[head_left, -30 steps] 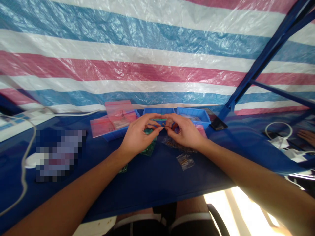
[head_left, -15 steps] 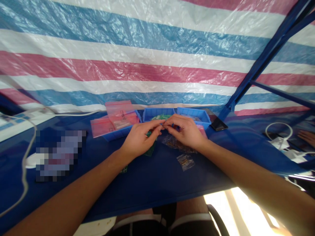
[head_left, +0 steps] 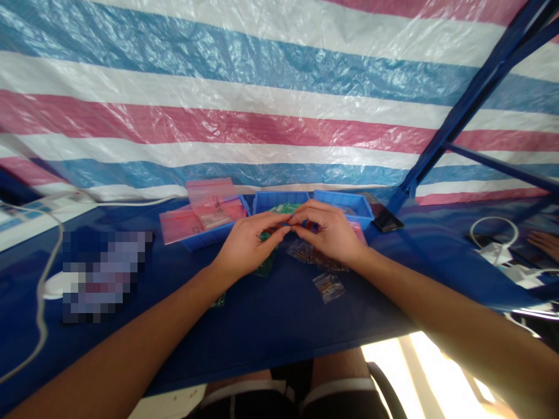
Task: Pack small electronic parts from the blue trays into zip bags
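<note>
My left hand [head_left: 248, 241] and my right hand [head_left: 329, 233] meet at the fingertips over the blue table. Both are closed in a pinch; whatever lies between the fingertips is too small to make out. Beneath my left hand lies a green item [head_left: 265, 266], partly covered. Small clear bags [head_left: 301, 251] with thin brownish pieces sit under and beside my right hand. Nearer to me is one more clear bag [head_left: 328, 287]. Behind the hands stand a blue bin with green pieces [head_left: 279, 201] and another blue bin [head_left: 358, 209]. Pink bags [head_left: 212, 203] lie in a left bin.
A dark phone [head_left: 388, 220] lies right of the bins. White cables and adapters [head_left: 498, 254] are at the far right, near another person's hand [head_left: 544, 241]. A white cable [head_left: 41, 302] runs along the left. A striped sheet [head_left: 262, 87] hangs behind the table [head_left: 279, 326].
My fingertips have shifted slightly and the left thumb now reaches closer to the right fingers. The bins and bags look the same.
</note>
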`<action>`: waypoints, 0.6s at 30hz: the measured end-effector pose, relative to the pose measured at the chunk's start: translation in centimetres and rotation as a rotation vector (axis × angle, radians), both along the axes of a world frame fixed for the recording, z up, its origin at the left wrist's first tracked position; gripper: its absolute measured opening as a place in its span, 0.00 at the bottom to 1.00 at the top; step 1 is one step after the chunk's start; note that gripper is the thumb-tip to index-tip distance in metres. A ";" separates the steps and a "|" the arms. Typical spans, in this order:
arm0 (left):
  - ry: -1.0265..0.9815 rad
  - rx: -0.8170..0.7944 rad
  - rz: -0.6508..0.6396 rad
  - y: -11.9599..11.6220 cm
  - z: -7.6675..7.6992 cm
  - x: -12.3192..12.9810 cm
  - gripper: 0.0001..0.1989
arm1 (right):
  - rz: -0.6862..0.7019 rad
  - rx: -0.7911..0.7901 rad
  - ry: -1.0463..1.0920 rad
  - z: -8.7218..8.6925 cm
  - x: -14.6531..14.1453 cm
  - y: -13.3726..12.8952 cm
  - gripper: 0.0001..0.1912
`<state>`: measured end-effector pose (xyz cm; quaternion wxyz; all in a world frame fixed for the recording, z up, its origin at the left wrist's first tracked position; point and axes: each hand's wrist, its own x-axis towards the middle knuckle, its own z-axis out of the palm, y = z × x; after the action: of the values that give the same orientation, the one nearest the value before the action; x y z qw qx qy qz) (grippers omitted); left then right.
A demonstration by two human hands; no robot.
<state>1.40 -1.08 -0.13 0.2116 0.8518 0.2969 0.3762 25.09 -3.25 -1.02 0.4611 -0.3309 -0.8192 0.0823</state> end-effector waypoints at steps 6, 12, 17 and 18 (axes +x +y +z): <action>-0.063 -0.062 0.025 -0.1 0.1 0.1 0.16 | 0.039 0.047 -0.027 0.2 -0.3 -0.1 0.09; -0.080 -0.086 0.036 -0.1 0.0 0.2 0.16 | 0.038 0.053 -0.046 0.4 -0.4 -0.2 0.11; -0.092 -0.104 0.044 0.0 -0.2 0.2 0.14 | 0.051 0.053 -0.049 0.2 -0.4 -0.1 0.11; -0.091 -0.107 0.046 0.0 -0.2 0.2 0.13 | 0.055 0.052 -0.049 0.2 -0.5 -0.1 0.11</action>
<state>1.62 -1.08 -0.34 0.2613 0.8142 0.3262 0.4030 24.64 -3.34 -0.82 0.4469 -0.2982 -0.8409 0.0654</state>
